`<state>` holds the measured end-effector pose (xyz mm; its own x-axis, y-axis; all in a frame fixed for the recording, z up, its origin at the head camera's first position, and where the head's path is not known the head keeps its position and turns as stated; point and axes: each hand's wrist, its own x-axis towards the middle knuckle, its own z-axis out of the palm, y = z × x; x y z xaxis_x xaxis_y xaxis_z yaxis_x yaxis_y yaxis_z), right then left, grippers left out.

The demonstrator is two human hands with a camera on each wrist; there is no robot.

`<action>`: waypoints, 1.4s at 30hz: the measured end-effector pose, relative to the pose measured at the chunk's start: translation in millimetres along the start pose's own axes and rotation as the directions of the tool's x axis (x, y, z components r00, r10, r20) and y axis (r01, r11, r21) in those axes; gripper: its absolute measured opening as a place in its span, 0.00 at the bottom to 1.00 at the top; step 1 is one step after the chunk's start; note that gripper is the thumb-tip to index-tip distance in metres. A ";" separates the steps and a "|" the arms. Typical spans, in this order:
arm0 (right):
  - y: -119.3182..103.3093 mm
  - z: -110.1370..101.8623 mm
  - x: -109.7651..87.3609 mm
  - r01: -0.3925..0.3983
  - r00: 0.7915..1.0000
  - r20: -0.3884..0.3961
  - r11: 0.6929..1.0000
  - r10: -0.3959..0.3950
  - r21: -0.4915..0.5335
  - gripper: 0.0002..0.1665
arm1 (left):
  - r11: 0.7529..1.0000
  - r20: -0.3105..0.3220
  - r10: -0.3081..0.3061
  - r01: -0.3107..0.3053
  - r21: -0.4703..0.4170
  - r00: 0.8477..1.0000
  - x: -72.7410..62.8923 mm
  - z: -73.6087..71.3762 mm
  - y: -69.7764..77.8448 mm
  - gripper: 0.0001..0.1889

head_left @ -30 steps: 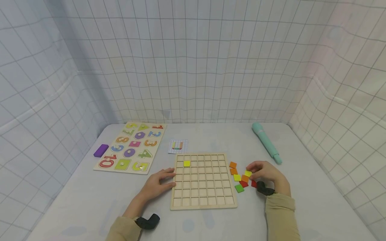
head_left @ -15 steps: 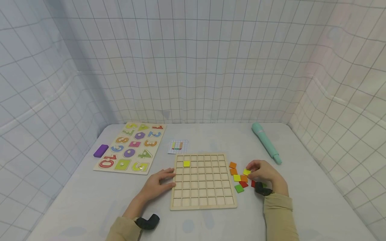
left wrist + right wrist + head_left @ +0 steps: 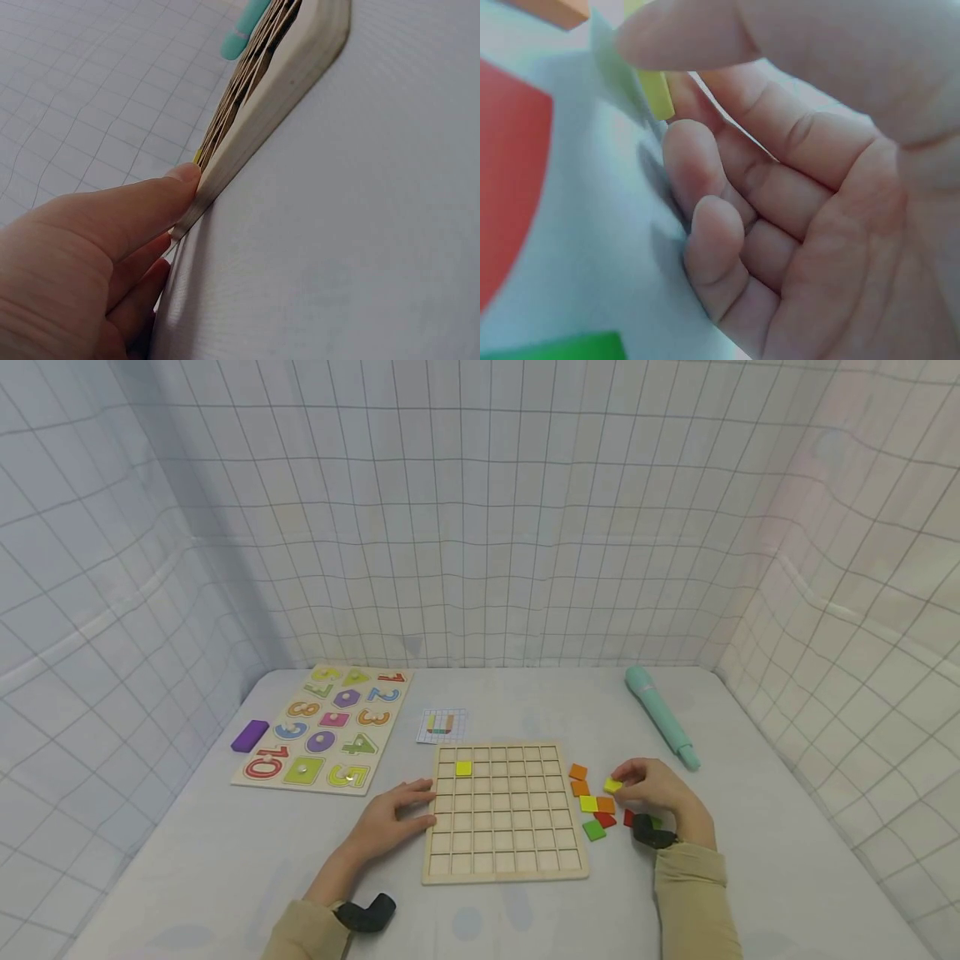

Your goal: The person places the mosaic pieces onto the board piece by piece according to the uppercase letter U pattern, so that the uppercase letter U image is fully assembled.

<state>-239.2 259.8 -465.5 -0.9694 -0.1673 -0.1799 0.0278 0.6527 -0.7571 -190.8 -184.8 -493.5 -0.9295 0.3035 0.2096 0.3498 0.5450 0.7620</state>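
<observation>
My right hand (image 3: 662,787) pinches a yellow square tile (image 3: 612,785) between thumb and fingers, just right of the wooden grid board (image 3: 503,821). In the right wrist view this yellow tile (image 3: 657,96) is tilted on edge near the table, partly covered by the thumb. The left hand (image 3: 388,818) rests against the board's left side with fairly straight fingers; in the left wrist view its thumb touches the wooden edge (image 3: 259,139). One yellow tile (image 3: 463,768) lies in a cell of the second row. Loose beside the board are orange tiles (image 3: 578,772), a yellow tile (image 3: 588,804), red tiles (image 3: 604,820) and a green tile (image 3: 594,831).
A small card with a coloured grid pattern (image 3: 442,726) lies behind the board. To the left are a number puzzle board (image 3: 322,727) and a purple block (image 3: 250,736). A teal wand-like object (image 3: 662,718) lies at the back right. Gridded white cloth surrounds the table.
My right hand has shifted slightly left and away from me with the yellow tile, off the orange tile beneath. That orange tile slid slightly left. The left hand stays put.
</observation>
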 end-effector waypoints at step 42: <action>-130.4 111.6 47.9 0.478 0.853 0.171 0.869 -0.494 0.124 0.13 | 1.000 0.000 0.004 -0.004 -0.005 1.000 0.7 0.8 -7.5 0.22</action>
<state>-262.0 84.2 -445.4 -0.7984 -0.5914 0.1129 -0.4093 0.3956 -0.8222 -194.0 -188.1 -499.6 -0.9281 0.3057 0.2127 0.3530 0.5397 0.7643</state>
